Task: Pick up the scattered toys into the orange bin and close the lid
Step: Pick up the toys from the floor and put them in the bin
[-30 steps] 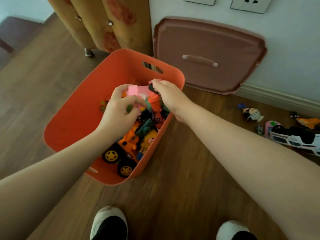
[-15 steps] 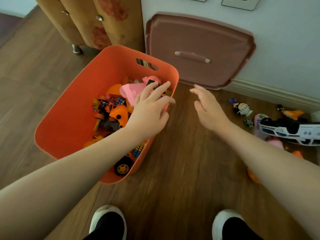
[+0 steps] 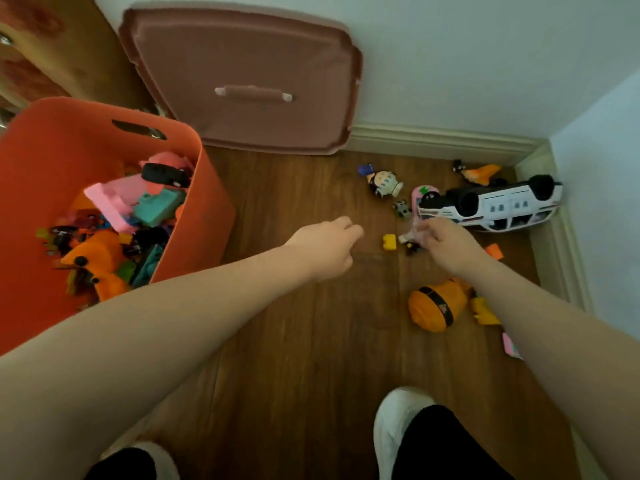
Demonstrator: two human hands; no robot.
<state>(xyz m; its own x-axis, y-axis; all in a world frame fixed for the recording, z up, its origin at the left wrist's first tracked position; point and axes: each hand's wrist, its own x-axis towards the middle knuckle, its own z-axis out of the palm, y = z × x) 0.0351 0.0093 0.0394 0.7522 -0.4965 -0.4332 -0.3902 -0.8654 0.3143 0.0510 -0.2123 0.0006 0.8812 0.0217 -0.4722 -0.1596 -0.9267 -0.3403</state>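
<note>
Both hands have left the orange bin (image 3: 211,216) and now reach out over the wooden floor (image 3: 294,341) toward the toys scattered in the corner. The left hand (image 3: 323,249) hovers above the boards with its fingers loosely curled under and nothing in them, a little to the left of a small yellow block (image 3: 389,242). The right hand (image 3: 446,245) is down among the small pieces just beside that block; its fingers are bent around something pale and pinkish, though blur makes it impossible to tell what it is or whether the grip has closed. The bin stands at the left, lid off, already holding a heap of toys — a pink piece, a teal block, orange vehicle parts, a black wheel. Its brownish-pink lid (image 3: 242,77) leans upright against the wall behind it, handle facing out. Still on the floor: a white toy car (image 3: 498,209) lying upside down against the right-hand skirting, a small figurine (image 3: 382,181) near the wall, a tiny grey toy (image 3: 401,209) just beside the car's nose, a pink piece (image 3: 420,192) touching the car, an orange toy (image 3: 479,173) in the corner, an orange drum-shaped toy (image 3: 434,308) under the right forearm, and a small orange piece (image 3: 494,251) to the right of the wrist. Two white shoes — one at (image 3: 398,420) — show at the bottom edge.
</note>
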